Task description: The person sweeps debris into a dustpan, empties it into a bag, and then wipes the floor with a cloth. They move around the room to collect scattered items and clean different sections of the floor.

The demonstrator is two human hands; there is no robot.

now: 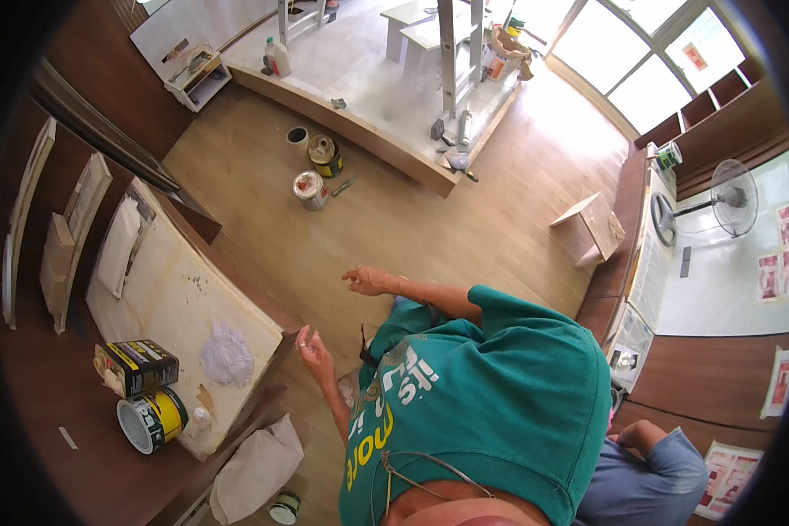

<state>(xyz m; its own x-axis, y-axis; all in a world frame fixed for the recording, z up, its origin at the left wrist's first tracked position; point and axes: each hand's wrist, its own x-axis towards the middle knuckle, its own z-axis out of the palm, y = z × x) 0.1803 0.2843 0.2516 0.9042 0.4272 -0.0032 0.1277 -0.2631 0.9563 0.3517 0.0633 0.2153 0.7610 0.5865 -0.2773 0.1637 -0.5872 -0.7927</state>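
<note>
My left hand [313, 348] is raised with nothing in it, fingers apart, close to the corner of a covered countertop [250, 315]. Above the wooden floor, my right hand [366, 281] is held out with loosely bent fingers, also empty. On the countertop lie a crumpled whitish cloth or plastic [227, 354], a black and yellow rectangular can [141, 368] and a tipped round tub [151, 419]. Beyond my right hand, an opened paint can [310, 190], a black and yellow tin [325, 156], a roll-like cylinder [298, 137] and a scraper-like tool [343, 187] are on the floor.
Ahead is a raised platform [368, 131] with a ladder [448, 59], a bottle [278, 56] and small benches [427, 33]. A wooden box-like piece [588, 230] and a fan [734, 197] are at right. Another person [644, 473] is close by at lower right.
</note>
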